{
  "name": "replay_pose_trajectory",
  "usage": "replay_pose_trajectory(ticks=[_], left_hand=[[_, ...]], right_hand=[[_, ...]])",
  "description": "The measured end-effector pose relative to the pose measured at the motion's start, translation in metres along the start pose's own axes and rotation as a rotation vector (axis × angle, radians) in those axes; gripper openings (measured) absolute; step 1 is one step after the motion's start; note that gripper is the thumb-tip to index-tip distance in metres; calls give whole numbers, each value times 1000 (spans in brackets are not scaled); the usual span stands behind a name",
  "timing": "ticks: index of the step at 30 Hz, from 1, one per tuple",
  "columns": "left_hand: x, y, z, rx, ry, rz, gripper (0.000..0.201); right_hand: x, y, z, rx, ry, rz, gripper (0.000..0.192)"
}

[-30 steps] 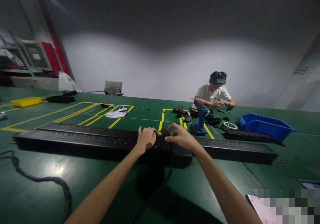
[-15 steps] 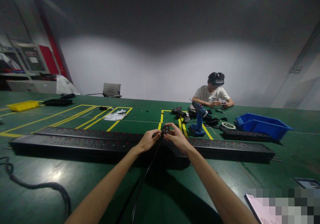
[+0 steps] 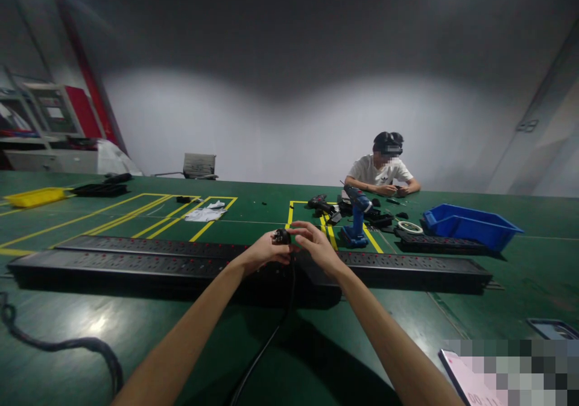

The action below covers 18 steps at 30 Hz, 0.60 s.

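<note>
My left hand [image 3: 266, 251] grips a black power plug [image 3: 282, 236], its metal pins pointing left. From the plug a black cable [image 3: 275, 327] hangs down and runs towards me over the table. Close by on the right, my right hand [image 3: 314, 246] has its fingers apart, the tips near or touching the plug's right side; it does not hold it. Behind and below both hands lie long black power strips [image 3: 122, 267] with rows of sockets and small red parts. My hands hide their middle section.
A blue cordless drill [image 3: 356, 219] stands upright beyond the strips, another drill [image 3: 323, 206] lying behind it. Farther right are a blue bin [image 3: 470, 228] and a ring of tape [image 3: 410, 227]. A co-worker [image 3: 382, 168] sits opposite. A thick cable [image 3: 67, 344] lies front left.
The plug has turned from facing me to pointing left. It has passed from the right hand's fingers into my left hand, and the right fingers have opened.
</note>
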<state>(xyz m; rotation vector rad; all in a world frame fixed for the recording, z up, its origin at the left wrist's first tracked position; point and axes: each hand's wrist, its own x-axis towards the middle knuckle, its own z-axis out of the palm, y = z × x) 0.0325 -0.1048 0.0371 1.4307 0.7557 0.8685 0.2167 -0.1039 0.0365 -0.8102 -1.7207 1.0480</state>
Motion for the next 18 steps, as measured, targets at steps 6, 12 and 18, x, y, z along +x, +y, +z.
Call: replay_pose_trajectory(ticks=[6, 12, 18], left_hand=[[2, -2, 2, 6, 38, 14, 53], [4, 2, -1, 202, 203, 131, 68], [5, 8, -8, 295, 203, 194, 58]], right_hand=[[1, 3, -4, -30, 78, 281, 33], [-8, -1, 2, 109, -111, 491, 37], [-3, -7, -8, 189, -142, 412, 26]])
